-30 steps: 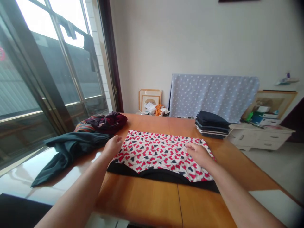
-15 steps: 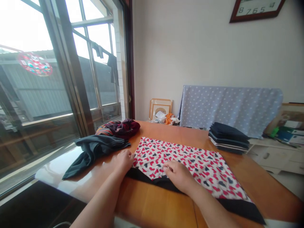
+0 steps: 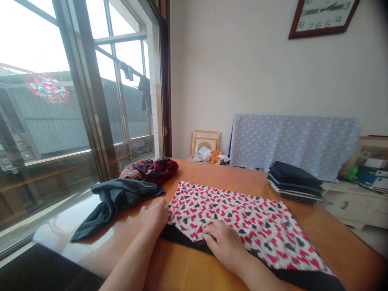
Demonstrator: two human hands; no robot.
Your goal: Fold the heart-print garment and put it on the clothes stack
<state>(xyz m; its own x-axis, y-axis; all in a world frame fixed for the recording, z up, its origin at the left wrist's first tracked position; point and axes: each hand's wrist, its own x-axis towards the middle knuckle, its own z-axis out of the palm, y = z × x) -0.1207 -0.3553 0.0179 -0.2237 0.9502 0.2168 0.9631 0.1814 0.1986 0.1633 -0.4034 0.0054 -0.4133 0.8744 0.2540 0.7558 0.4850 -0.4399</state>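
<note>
A white garment with red and dark hearts (image 3: 248,218) lies spread on the wooden table, with a black layer (image 3: 291,277) showing along its near side. My left hand (image 3: 153,216) is closed at the garment's left corner, fingers curled against its edge. On the near edge, around the middle, my right hand (image 3: 226,244) has its fingers bent over the cloth and its thumb close below; the fingertips are partly hidden. Left of my left hand lies a crumpled dark green garment (image 3: 118,198).
Behind the green garment sits a maroon and striped bundle of cloth (image 3: 154,167). A stack of folded dark clothes (image 3: 294,182) stands at the table's far right. The wooden table (image 3: 209,167) runs alongside a window (image 3: 103,121). A dotted blue cloth (image 3: 291,137) hangs beyond.
The view has tilted up slightly, so more of the clock shows. My right hand has slid a little along the near edge, its fingers lying lower over the cloth. My left hand stays at the corner.
</note>
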